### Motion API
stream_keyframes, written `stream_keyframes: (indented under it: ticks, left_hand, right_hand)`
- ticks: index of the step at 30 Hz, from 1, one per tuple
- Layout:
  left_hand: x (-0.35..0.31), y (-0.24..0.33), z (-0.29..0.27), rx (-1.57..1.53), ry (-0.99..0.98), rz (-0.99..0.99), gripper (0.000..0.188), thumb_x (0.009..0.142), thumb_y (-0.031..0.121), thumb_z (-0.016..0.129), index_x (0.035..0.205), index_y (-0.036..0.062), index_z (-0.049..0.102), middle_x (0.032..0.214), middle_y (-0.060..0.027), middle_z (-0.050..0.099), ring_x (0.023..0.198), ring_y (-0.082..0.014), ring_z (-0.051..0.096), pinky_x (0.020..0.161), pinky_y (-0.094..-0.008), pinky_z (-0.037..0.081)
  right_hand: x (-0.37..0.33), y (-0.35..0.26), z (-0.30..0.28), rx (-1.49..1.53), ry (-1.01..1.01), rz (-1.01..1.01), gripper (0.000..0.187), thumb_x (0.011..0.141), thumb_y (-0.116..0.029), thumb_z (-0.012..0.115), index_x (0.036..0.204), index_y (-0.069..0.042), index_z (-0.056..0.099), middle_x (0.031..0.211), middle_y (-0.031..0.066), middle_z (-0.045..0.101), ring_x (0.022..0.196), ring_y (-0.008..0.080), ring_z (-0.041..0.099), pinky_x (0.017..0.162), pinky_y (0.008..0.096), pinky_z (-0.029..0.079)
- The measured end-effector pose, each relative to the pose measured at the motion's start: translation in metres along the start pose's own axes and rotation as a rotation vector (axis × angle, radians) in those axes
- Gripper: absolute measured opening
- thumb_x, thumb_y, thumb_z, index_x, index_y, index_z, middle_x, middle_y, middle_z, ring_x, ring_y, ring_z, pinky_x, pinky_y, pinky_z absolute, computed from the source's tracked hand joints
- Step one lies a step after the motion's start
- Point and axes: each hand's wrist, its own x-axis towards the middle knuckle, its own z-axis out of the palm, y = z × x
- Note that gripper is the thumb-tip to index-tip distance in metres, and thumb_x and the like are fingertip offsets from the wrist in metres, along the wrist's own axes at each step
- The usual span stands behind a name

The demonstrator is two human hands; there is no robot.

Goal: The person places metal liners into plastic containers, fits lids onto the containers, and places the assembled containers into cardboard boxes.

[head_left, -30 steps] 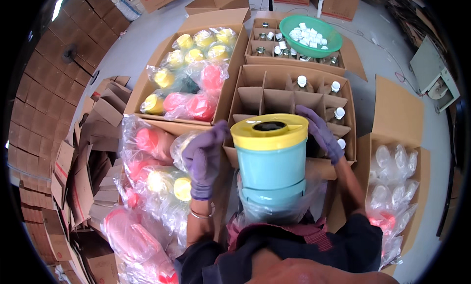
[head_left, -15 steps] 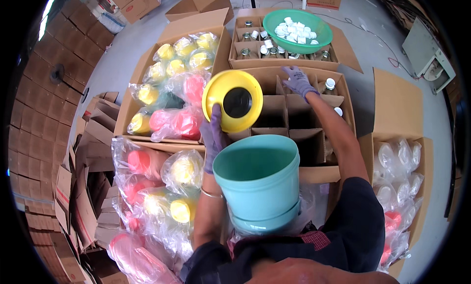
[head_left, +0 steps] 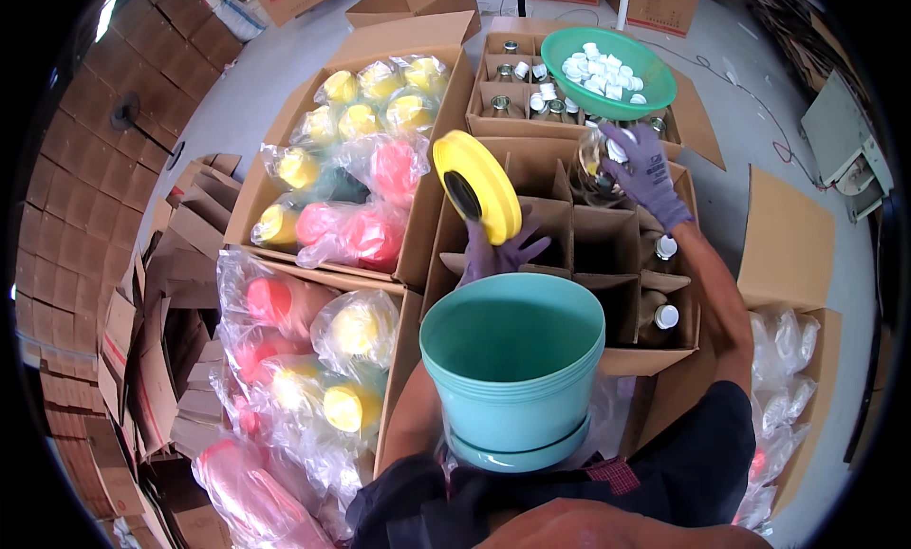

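Note:
My left hand [head_left: 498,253], in a purple glove, holds a yellow ring-shaped lid [head_left: 495,190] with a black centre, tilted almost on edge. Some of its fingers spread out to the right of the lid. My gloved right hand [head_left: 650,169] grips a clear glass bottle [head_left: 596,174] near its white cap, above a far compartment of the divided carton [head_left: 622,361]. Capped bottles [head_left: 655,323] stand in the right-hand compartments. A teal bucket [head_left: 512,383], its top uncovered, is close against my body; its inside bottom is in shadow.
A green bowl [head_left: 655,101] of white caps rests on a far carton [head_left: 493,127] of glass bottles. At left, two cartons [head_left: 403,354] hold bagged yellow and pink containers. Another carton [head_left: 816,397] with bagged items stands at right. Flattened cardboard [head_left: 180,312] lies far left.
My right hand has taken hold of a bottle and raised it partly from the carton. My left hand has moved right with the yellow lid, which has turned more on edge.

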Motion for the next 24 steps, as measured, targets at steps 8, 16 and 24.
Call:
stream_keyframes:
  ticks: [8,16,24]
  left_hand:
    - [0.026,0.019,0.084,-0.168,-0.54,-0.028,0.065,0.097,0.055,0.036,0.145,0.0111,0.032,0.127,-0.011,0.054,0.116,-0.0328,0.055,0.094,-0.0572,0.048]
    - [-0.071,0.094,0.107,1.012,-0.442,0.729,0.057,0.096,0.033,0.045,0.145,0.0049,0.035,0.134,-0.0133,0.052,0.119,-0.0284,0.053,0.099,-0.0449,0.045]
    - [-0.17,0.06,0.031,1.498,-0.091,0.818,0.048,0.094,0.019,0.058,0.139,0.0045,0.045,0.134,-0.0119,0.052,0.119,-0.0238,0.051,0.102,-0.0357,0.042]
  right_hand:
    - [0.051,-0.176,-0.134,-0.164,0.163,-0.779,0.054,0.071,-0.028,0.073,0.123,-0.014,0.062,0.105,0.0109,0.052,0.098,0.0343,0.056,0.083,0.0473,0.05]
    - [0.065,-0.183,-0.142,0.328,-0.024,-0.461,0.073,0.082,-0.05,0.066,0.14,-0.011,0.044,0.139,0.0143,0.042,0.131,0.0319,0.04,0.112,0.05,0.029]
    - [0.003,-0.207,-0.091,1.209,-0.067,0.309,0.091,0.079,-0.038,0.075,0.149,-0.006,0.026,0.147,0.0144,0.033,0.14,0.0236,0.027,0.116,0.0354,0.025]
